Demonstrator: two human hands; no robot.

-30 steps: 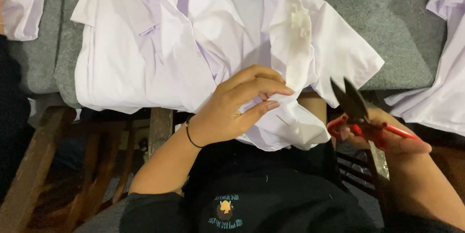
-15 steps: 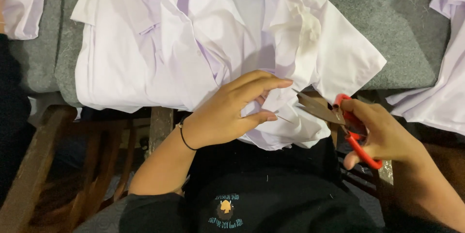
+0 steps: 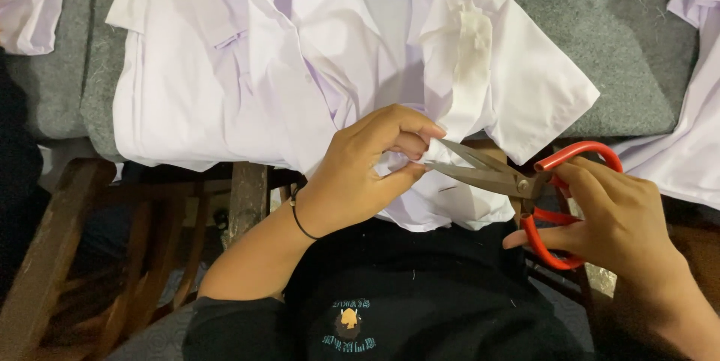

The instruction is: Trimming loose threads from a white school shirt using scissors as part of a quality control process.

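A white short-sleeved shirt [image 3: 247,68] lies spread over a grey padded table [image 3: 600,23], its lower edge hanging toward me. My left hand [image 3: 367,173] pinches a fold of the shirt's fabric near the hem. My right hand [image 3: 615,218] grips red-handled scissors [image 3: 517,181], fingers through the loops. The dark blades point left, slightly apart, with their tips at the pinched fabric by my left fingertips. A black band circles my left wrist.
More white garments lie at the far left [image 3: 26,1] and along the right edge [image 3: 690,128]. A wooden frame [image 3: 52,256] stands below the table on the left. My dark top with a small emblem fills the bottom centre.
My right hand swung the scissors from pointing upward to pointing left, bringing the blades to the fabric. My left hand kept its hold on the shirt.
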